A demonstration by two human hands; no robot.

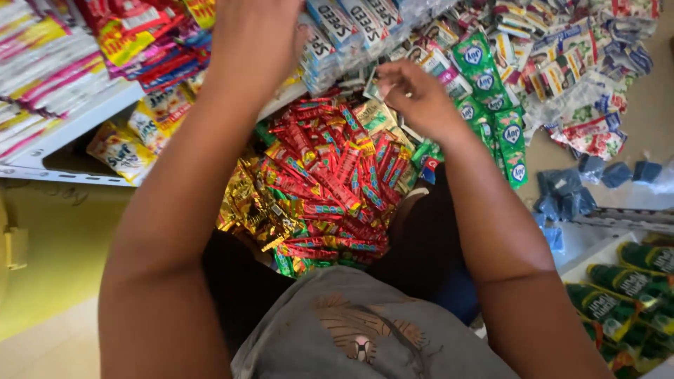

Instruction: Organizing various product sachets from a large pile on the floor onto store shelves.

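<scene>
Hands: my left hand (256, 35) is raised to the hanging white sachet strips (344, 31) at the top of the view, its fingers hidden behind the wrist, so I cannot tell whether they are closed or spread; my right hand (414, 95) is pinched shut on the edge of a small glossy sachet (379, 88), held up where I can see it.
Shelf: a white shelf (77, 126) runs in from the left edge, carrying flat pink-and-white packets (42, 70) stacked on top and yellow pouches (123, 147) tucked below its lip, probably so each kind stays together.
Red heap: a loose mound of red foil sachets (337, 175) lies in front of my lap, crinkled and shiny, strips overlapping every way, within easy reach of both arms.
Gold strips: crumpled gold wrappers (249, 207) sit touching the red heap's left side.
Green sachets: a chain of green packets (491, 105) trails just beside my right wrist toward the right.
Bottles: dark green bottles (625, 288) lie packed side by side in a white tray at the lower right corner, which would keep them from rolling.
Blue pieces: small dull blue packets (569, 196) rest on the floor above the tray, apart from the foil.
</scene>
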